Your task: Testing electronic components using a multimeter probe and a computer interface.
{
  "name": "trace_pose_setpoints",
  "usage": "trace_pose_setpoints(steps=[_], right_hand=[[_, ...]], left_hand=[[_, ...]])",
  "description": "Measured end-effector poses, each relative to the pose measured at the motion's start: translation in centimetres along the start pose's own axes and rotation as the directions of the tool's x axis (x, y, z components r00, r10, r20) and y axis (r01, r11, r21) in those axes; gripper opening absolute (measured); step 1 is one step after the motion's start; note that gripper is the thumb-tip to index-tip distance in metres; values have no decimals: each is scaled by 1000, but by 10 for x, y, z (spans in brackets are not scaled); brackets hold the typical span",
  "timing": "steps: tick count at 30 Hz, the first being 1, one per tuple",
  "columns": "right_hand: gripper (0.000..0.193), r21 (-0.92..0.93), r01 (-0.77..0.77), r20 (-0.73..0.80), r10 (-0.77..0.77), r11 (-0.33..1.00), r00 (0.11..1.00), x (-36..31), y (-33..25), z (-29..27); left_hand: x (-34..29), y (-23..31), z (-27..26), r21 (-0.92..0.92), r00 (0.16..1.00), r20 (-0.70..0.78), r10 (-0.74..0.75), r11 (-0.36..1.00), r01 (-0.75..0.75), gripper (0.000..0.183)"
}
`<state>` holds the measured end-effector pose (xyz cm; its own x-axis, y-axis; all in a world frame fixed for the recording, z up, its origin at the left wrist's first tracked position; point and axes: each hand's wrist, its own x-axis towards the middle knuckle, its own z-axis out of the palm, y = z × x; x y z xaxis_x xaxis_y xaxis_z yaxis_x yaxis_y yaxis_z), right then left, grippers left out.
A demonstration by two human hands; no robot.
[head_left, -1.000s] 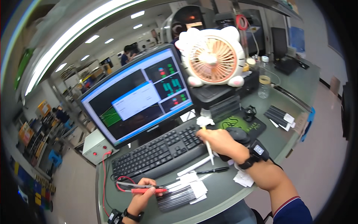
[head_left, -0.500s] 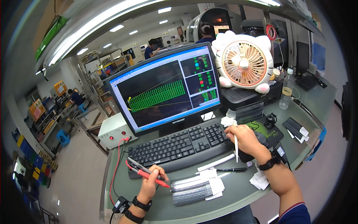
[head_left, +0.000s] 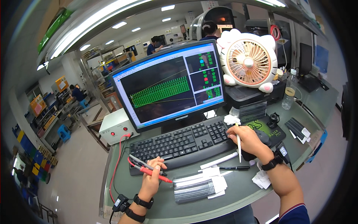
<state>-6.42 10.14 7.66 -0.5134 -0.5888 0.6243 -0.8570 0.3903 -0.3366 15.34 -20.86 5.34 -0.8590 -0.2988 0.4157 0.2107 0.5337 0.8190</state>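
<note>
My left hand [head_left: 152, 176], at the keyboard's front edge, is closed around a pair of test probes. The red probe [head_left: 156, 174] points right, its tip by the left end of several dark component tape strips [head_left: 194, 187] with white paper labels [head_left: 218, 183]. The grey-black probe [head_left: 138, 160] lies alongside it in the same grip. At the right end of the black keyboard [head_left: 179, 143], my right hand [head_left: 247, 139] pinches a slim white stick [head_left: 239, 149], possibly tweezers. Just beyond the fingers sits a crumpled white wad [head_left: 231, 119].
A monitor [head_left: 156, 89] stands behind the keyboard, a white box [head_left: 117, 123] with probe leads to its left. Around my right arm are a mouse [head_left: 263, 137], a black pen [head_left: 235, 168], paper scraps [head_left: 262, 180] and more strips [head_left: 297, 128]. A fan [head_left: 248, 61] and bottle [head_left: 289, 91] stand behind.
The view has shifted slightly, so the scene sits a little further right. My left fingers have lifted a little toward the keyboard. Both hands keep their grips.
</note>
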Motion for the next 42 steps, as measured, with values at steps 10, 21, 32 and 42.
trace_pose_setpoints(steps=[10, 21, 32, 42], right_hand=[[15, 6, 45, 23, -45, 999, 999, -2, 2, 0], [18, 118, 5, 50, -11, 993, 999, 0, 7, -5], [23, 391, -412, 684, 39, 823, 728, -37, -77, -28], [39, 294, 148, 370, -255, 944, 893, -33, -120, 14]], left_hand=[[0, 3, -3, 50, 999, 10, -32, 998, 32, 34], [2, 6, 4, -239, 1000, 13, -13, 971, 15, 41], [-4, 14, 18, -550, 893, 447, -50, 772, 319, 42], [-4, 8, 16, -519, 853, 514, -88, 760, 391, 41]])
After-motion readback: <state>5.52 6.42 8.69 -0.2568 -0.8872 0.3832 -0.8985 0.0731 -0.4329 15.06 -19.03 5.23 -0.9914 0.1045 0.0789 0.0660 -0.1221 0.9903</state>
